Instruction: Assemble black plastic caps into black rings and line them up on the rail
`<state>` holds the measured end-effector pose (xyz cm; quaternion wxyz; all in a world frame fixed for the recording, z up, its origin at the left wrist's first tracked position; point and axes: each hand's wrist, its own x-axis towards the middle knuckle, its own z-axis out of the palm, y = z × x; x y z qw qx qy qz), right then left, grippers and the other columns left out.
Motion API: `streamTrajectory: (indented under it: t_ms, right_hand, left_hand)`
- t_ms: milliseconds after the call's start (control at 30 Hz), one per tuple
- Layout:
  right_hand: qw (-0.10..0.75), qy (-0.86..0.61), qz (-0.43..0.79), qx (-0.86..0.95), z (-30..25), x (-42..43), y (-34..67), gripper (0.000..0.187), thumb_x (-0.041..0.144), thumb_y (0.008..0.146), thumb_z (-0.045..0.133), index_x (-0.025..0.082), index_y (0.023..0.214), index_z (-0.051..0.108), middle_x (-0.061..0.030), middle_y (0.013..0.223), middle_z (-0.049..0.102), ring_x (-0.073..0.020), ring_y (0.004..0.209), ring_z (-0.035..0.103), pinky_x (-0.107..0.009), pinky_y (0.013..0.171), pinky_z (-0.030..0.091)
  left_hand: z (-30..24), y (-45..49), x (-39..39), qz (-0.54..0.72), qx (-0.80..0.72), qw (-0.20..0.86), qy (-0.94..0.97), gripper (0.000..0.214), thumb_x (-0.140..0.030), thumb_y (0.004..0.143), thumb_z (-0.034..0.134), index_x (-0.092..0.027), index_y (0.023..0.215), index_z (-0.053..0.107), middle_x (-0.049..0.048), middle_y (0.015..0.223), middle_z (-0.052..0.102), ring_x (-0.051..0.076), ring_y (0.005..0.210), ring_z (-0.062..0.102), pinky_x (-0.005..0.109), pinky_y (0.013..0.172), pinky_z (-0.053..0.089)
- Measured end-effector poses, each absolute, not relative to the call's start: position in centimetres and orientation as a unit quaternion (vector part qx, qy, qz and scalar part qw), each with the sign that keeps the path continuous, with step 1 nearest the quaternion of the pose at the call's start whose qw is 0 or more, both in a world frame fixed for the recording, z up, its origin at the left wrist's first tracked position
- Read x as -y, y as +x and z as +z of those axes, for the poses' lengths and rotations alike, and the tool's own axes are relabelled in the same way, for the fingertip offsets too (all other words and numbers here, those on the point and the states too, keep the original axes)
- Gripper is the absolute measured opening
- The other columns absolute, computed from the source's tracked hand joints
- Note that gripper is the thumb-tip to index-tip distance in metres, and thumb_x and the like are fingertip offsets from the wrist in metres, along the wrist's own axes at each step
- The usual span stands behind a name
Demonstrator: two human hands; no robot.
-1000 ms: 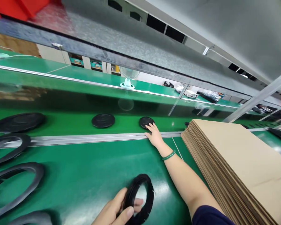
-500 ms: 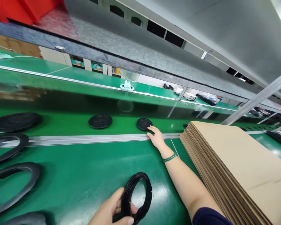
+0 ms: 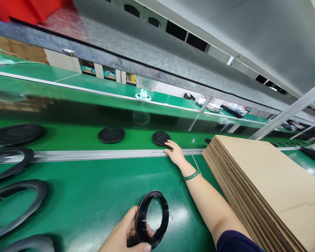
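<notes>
Fingers outstretched, the right hand reaches to a small black disc left of the far end of a cardboard stack. In the past 1 second the disc has slipped slightly farther from the stack, and fingers that overlapped its face now meet only its stack-side edge. That suggests the reach has not become a hold: the disc lies flat on the green strip beyond the metal rail. Whether the fingertips touch it or stop just short cannot be told from this angle.

Nearer the wearer and also left of the stack, the left hand is clamped on a black ring, thumb at its lower edge and a finger showing through the opening. The ring has turned a little, giving a clearer view of its inner wall, and is held tilted above the tabletop. The 2 hands are well apart, the right between disc and stack, the left low and farther from the stack.

Farther left of the stack along the strip lie 2 more discs, a medium disc and a wide disc; farthest left on the tabletop sits a large grey ring, untouched.
</notes>
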<state>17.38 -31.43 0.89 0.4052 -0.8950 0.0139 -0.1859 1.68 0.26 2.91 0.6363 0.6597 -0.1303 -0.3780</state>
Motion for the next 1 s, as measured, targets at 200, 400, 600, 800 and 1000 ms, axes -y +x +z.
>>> streamTrajectory:
  t_ms: [200,400,600,800,1000]
  right_hand:
    - [0.408,-0.895,-0.179,-0.002,0.9,31.3,17.3,0.042,0.012,0.082,0.068,0.026,0.121,0.069,-0.0051,0.142,0.052,-0.025,0.132,0.048,-0.046,0.116,0.036]
    - [0.414,-0.894,-0.172,0.008,1.0,31.1,17.3,0.043,0.013,0.082,0.068,0.028,0.123,0.069,-0.0043,0.144,0.05,-0.0254,0.132,0.047,-0.046,0.115,0.038]
    - [0.411,-0.897,-0.162,0.011,1.3,30.8,17.1,0.046,0.012,0.082,0.068,0.028,0.124,0.068,-0.0043,0.145,0.05,-0.0262,0.134,0.045,-0.047,0.115,0.037]
    - [0.409,-0.9,-0.149,0.012,1.8,30.4,16.9,0.047,0.01,0.082,0.068,0.027,0.126,0.067,-0.0048,0.147,0.048,-0.0256,0.136,0.043,-0.047,0.116,0.035]
    - [0.4,-0.905,-0.141,0.023,2.0,30.2,16.8,0.05,0.009,0.082,0.067,0.027,0.128,0.066,-0.0049,0.147,0.047,-0.0263,0.137,0.042,-0.048,0.117,0.035]
  left_hand:
    - [3.0,1.4,0.1,-0.36,0.114,0.668,0.642,0.055,-0.041,0.063,0.079,-0.02,0.106,0.052,0.0075,0.091,0.075,0.029,0.092,0.07,0.045,0.093,0.05]
    - [3.1,1.6,0.0,-0.37,0.125,0.67,0.631,0.048,-0.044,0.066,0.077,-0.021,0.101,0.053,0.0065,0.086,0.075,0.029,0.09,0.071,0.045,0.089,0.051]
    - [2.3,1.3,-0.1,-0.346,0.115,0.686,0.629,0.074,-0.032,0.06,0.077,-0.021,0.125,0.043,0.0055,0.088,0.072,0.031,0.104,0.067,0.046,0.1,0.046]
    - [1.9,1.3,-0.1,-0.336,0.116,0.677,0.644,0.076,-0.026,0.062,0.069,-0.024,0.13,0.034,0.0059,0.096,0.069,0.03,0.107,0.066,0.046,0.102,0.045]
    - [1.9,1.3,-0.1,-0.33,0.13,0.671,0.651,0.08,-0.03,0.065,0.066,-0.025,0.136,0.029,0.0063,0.1,0.07,0.028,0.1,0.067,0.046,0.099,0.047]
